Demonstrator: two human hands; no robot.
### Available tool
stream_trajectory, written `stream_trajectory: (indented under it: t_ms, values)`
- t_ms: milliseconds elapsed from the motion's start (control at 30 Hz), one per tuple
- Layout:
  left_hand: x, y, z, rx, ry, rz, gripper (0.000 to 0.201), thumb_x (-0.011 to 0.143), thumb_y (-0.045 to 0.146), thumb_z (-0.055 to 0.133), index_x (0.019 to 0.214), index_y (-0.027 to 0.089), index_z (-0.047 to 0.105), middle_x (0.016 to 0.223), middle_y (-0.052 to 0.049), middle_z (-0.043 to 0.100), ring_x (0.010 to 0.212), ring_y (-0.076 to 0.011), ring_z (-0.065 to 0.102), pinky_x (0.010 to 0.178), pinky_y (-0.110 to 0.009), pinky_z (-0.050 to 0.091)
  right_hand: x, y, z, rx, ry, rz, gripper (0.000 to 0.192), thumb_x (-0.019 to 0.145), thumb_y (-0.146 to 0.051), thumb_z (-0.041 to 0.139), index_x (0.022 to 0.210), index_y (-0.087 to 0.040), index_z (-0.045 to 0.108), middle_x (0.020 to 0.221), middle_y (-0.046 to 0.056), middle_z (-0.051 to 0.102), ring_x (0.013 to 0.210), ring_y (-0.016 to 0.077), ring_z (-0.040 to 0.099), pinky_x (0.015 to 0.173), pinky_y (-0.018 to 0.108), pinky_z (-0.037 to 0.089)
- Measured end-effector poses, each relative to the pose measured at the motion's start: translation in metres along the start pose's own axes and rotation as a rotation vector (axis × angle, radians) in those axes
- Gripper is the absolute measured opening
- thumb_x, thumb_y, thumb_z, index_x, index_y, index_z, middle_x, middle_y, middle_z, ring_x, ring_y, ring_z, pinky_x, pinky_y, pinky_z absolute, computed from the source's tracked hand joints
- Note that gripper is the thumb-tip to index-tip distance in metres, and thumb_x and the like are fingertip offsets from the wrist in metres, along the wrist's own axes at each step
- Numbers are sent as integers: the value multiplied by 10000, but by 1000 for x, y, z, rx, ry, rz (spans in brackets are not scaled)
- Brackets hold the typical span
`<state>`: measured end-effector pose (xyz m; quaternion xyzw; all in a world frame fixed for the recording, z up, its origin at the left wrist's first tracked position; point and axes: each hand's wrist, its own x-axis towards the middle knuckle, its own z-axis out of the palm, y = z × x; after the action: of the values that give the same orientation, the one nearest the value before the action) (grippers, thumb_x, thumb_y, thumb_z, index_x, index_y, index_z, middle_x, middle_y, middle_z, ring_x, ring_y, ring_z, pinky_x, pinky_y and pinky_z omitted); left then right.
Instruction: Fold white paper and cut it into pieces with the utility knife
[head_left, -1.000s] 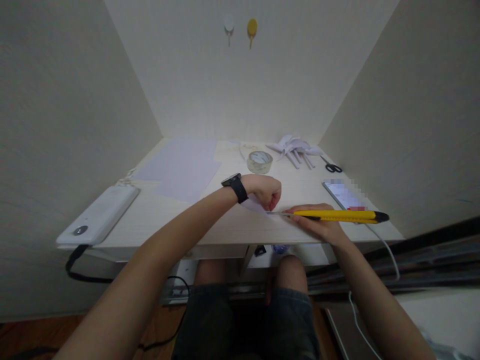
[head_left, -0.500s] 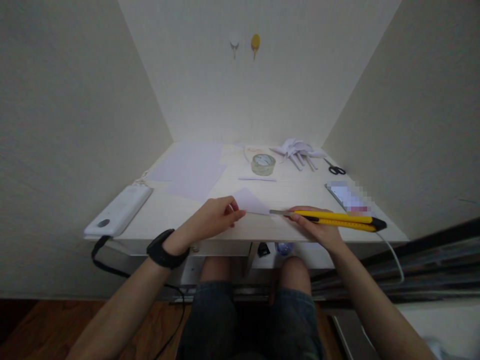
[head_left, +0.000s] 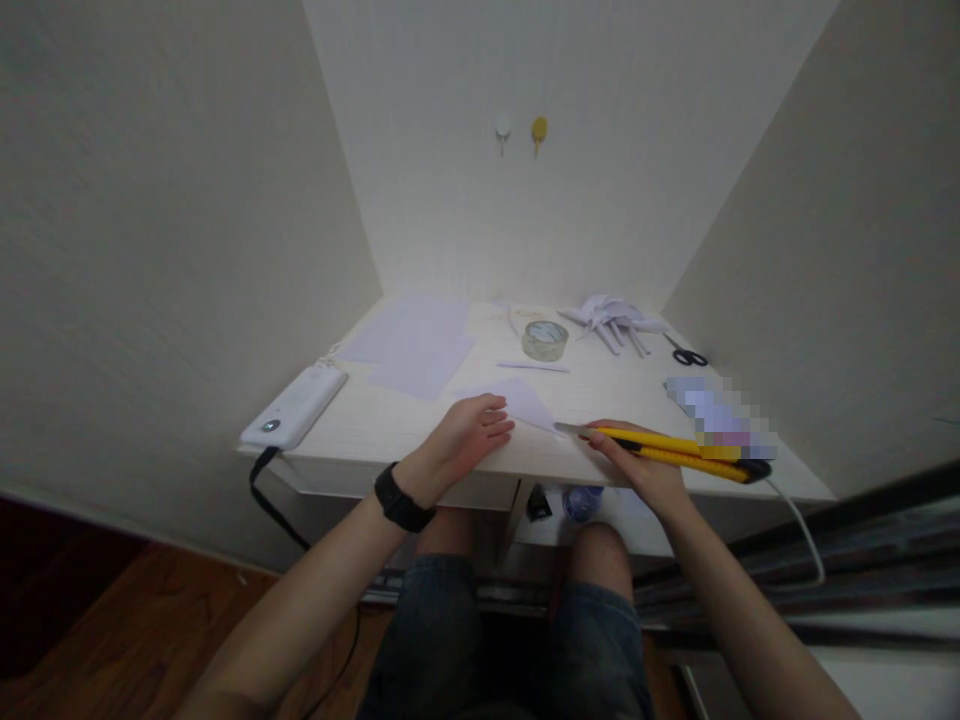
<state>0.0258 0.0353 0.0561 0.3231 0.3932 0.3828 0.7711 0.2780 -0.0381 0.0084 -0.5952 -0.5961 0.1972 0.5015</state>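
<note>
Gripping the yellow knife [head_left: 690,460], the right hand [head_left: 646,475] is clamped round the front of its handle, just behind the blade [head_left: 573,430], near the front edge of the table [head_left: 611,395]. Blade tip is at the right corner of the small paper sheet [head_left: 526,400]; can't tell if it touches. Sheet lies towards the table's front edge, between the hands. Left hand [head_left: 465,440] has its fingers apart, clamped on nothing, by the sheet's near side; contact unclear. Handling, my read: paper is very light, bends freely, slides easily on this top, creases or tears if dragged. Best hold is flat fingertips pressed down well back from the blade; a pinch would likely buckle it. Knife should be light, stiff, probably plastic-bodied: hold by the handle, skin off the metal. Its rear end overlaps the phone [head_left: 720,420] in view, near the table's right edge. Thin paper strip [head_left: 533,367] lies between sheet and tape roll [head_left: 545,342], probably light enough to shift if brushed.
</note>
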Motion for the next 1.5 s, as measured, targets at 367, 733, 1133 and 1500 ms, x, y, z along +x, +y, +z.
stream_trajectory:
  t_ms: [367,733,1133,1500]
  values:
    - [27,-11,14,-159,27,49,96,685,126,616,710,172,537,872,-85,622,929,-182,632,992,-316,456,-7,-6,8,41,47,40,401,776,-620,692,901,-249,778,998,72,778,1012,301,701,1033,499,495]
    - [22,-24,12,622,10,519,304,711,173,671,1015,202,668,1337,-117,612,1355,-294,448,1201,-419,244,19,-6,18,562,134,135,382,684,-489,846,913,-197,759,946,71,775,779,252,750,780,427,642]
    - [30,-16,-10,1306,-469,792,212,901,380,612,1008,267,755,1164,-76,743,1311,-293,546,1082,-396,376,37,5,5,640,362,201,374,594,-425,912,842,-193,753,906,38,768,814,222,738,792,390,652]
    - [58,33,-23,1453,-234,674,302,615,423,856,834,231,775,940,-71,742,948,-277,653,898,-342,436,29,1,19,706,68,261,374,548,-449,929,773,-194,773,876,50,763,847,239,719,820,428,653]
